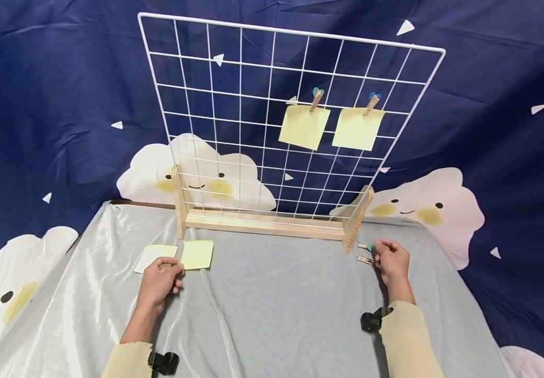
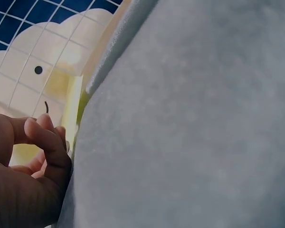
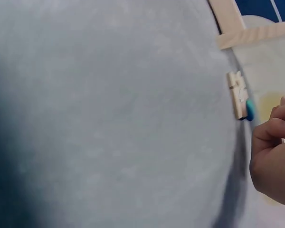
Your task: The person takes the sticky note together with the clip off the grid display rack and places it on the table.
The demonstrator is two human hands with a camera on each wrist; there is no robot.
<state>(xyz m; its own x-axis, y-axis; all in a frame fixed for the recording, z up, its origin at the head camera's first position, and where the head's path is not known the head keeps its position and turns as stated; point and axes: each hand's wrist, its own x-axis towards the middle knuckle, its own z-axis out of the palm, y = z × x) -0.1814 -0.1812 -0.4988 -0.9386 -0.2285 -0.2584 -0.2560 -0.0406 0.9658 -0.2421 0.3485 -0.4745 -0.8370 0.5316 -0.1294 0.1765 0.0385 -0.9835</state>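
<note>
At the table's left, my left hand (image 1: 159, 282) pinches the lower left corner of a yellow sticky note (image 1: 198, 254). A paler sticky note (image 1: 156, 255) lies beside it, partly behind the fingers. In the left wrist view, the left hand (image 2: 35, 161) has curled fingers against the note (image 2: 73, 107), seen nearly edge-on. On the right, my right hand (image 1: 393, 261) holds the green end of a small wooden clothespin (image 1: 363, 245) between thumb and fingers. Another clothespin (image 1: 364, 260) lies just nearer. The right wrist view shows the right hand (image 3: 275, 152) by a teal-ended clothespin (image 3: 237, 95); its fingertips are hidden.
A white wire grid (image 1: 257, 94) stands in a wooden base (image 1: 262, 224) at the table's back. Two yellow notes hang on its right half, under a teal-topped clothespin (image 1: 316, 100) and a blue-topped clothespin (image 1: 372, 104). Grey cloth (image 1: 276, 304) covers the table.
</note>
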